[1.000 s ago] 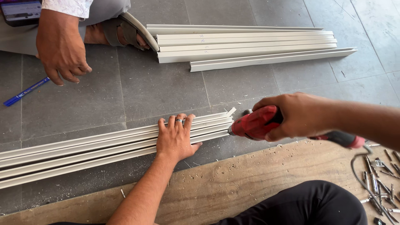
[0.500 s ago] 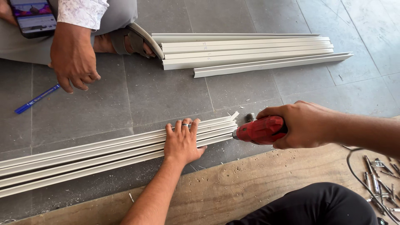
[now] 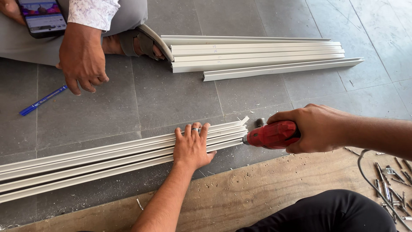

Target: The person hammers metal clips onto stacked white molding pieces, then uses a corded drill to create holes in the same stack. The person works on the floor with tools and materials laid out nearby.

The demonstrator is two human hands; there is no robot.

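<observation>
On the grey floor (image 3: 180,99), the left hand (image 3: 192,146) presses flat, fingers spread, on bundled white strips (image 3: 107,157); the right hand (image 3: 319,128) grips a red drill (image 3: 271,135) against their ends. Drilling seems underway; steady pressure matters.

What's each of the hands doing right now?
Left hand: open, pressed flat on the white strips.
Right hand: closed around the red drill, its tip at the strips' end.
</observation>
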